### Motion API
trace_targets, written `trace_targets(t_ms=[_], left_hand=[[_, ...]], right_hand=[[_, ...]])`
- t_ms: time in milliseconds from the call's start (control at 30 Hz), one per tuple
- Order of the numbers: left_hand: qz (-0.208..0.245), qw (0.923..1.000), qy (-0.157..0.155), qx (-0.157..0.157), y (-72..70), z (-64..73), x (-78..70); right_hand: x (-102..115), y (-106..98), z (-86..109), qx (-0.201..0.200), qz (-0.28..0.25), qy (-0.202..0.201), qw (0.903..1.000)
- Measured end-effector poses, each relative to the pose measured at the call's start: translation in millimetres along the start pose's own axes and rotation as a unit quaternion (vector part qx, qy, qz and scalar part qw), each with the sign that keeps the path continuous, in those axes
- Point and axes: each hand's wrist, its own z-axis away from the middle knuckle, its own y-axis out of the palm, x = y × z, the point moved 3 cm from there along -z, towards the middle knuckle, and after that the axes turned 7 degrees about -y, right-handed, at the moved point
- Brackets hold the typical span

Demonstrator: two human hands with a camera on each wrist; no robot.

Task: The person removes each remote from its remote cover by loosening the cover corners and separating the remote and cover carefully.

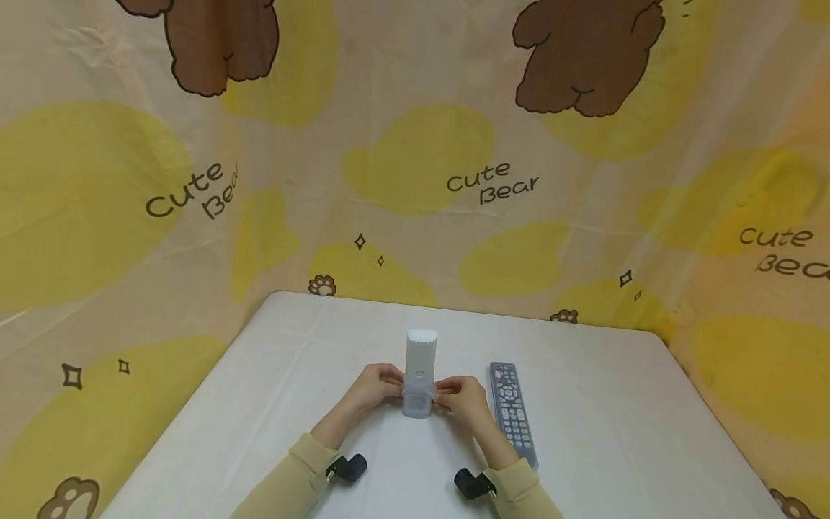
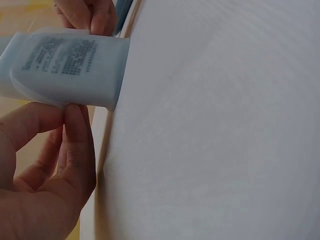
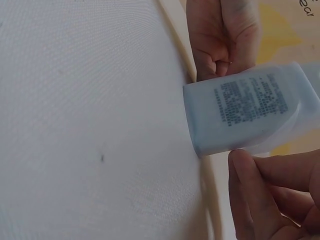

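Note:
A white remote control [image 1: 421, 355] stands upright on the table, its lower part inside a translucent sleeve [image 1: 417, 405]. Rows of small print on the remote's back show through the sleeve [image 2: 107, 65] in the left wrist view. My left hand [image 1: 375, 386] pinches the sleeve's edge on the left side between thumb and fingers. On the opposite side my right hand [image 1: 463, 398] pinches the edge in the same way. Close up in the right wrist view, the right fingertips [image 3: 242, 160] meet at the sleeve's rim. The upper part of the remote rises bare above both hands.
A grey remote control [image 1: 512, 411] with many buttons lies face up just right of my right forearm. White cloth covers the table [image 1: 616, 418]. A patterned curtain [image 1: 402, 166] hangs behind the table's far edge and along its sides.

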Motion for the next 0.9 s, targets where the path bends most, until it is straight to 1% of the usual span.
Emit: trace_targets(t_ms=[67,133,300,467,567,767,900], left_hand=[[0.001,1.0000,-0.001,-0.001,0.3,0.5,-1.5],[0.002,1.0000,0.003,0.003,0.4,7.5,-9.7],[0.004,0.9999,0.000,0.012,0.4,25.2,-29.6],[-0.002,0.9999,0.001,0.017,0.5,27.9,-33.3],[-0.004,0.9999,0.002,0.015,1.0,22.6,-29.2],[-0.017,0.9999,-0.002,-0.002,2.2,3.0,-7.8],[-0.013,0.9999,-0.004,0.001,2.3,-0.2,-3.7]], right_hand=[[0.7,-0.4,-0.1,0.000,0.007,0.001,1.0000],[1.3,-0.6,0.0,0.001,0.013,0.004,0.9999],[2.4,-0.7,-0.4,0.001,0.024,0.006,0.9997],[4.2,-0.5,-1.3,-0.002,0.031,0.012,0.9994],[5.2,0.0,-1.6,-0.001,0.028,0.014,0.9995],[3.8,1.0,-2.2,-0.005,0.039,0.001,0.9992],[1.7,0.7,-2.4,-0.011,0.043,-0.001,0.9990]])
